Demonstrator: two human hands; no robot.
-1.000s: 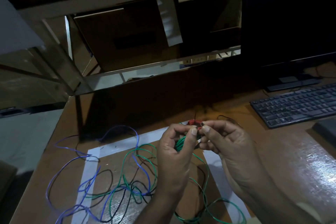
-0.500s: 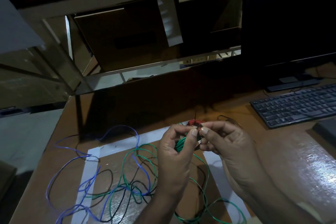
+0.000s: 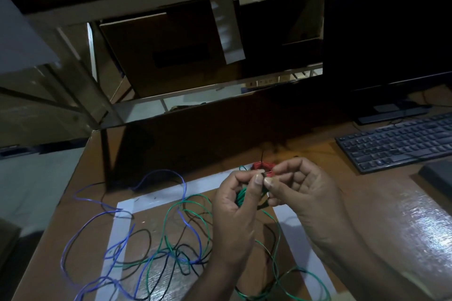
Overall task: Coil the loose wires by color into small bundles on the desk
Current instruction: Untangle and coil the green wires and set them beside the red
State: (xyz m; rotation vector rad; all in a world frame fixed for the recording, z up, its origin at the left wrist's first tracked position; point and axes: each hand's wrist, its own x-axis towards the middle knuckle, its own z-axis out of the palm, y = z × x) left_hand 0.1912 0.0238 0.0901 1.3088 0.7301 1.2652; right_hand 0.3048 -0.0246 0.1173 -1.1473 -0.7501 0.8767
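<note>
Nearest the camera, loose green wire loops over the worktop just below the hands, inside the white tape frame. Tangled with it on the near-left side of the hands: blue wire and black wire, both uncoiled and overlapping, blue spilling out past the tape.

Left hand is raised off the worktop, fingers closed round a small green bundle in the palm. Thumb and forefinger are pinched at the top, probably to stop the turns springing open. Right hand meets it tip to tip, fingers pinched on something thin at that same point; likely the wire's free end being tucked or wound, but too small and dark to confirm. Green tail runs from the bundle down to the loose loops, so green isn't finished.

Just beyond the hands, a red bundle sits on the worktop at the tape's far edge, already coiled and parked clear of the tangle.

Further off, right of the hands: keyboard, then monitor behind it, well apart from the wires.

Judgement: red done, green mid-coil, blue and black untouched. Risk is green dragging blue and black along as it's pulled in.
</note>
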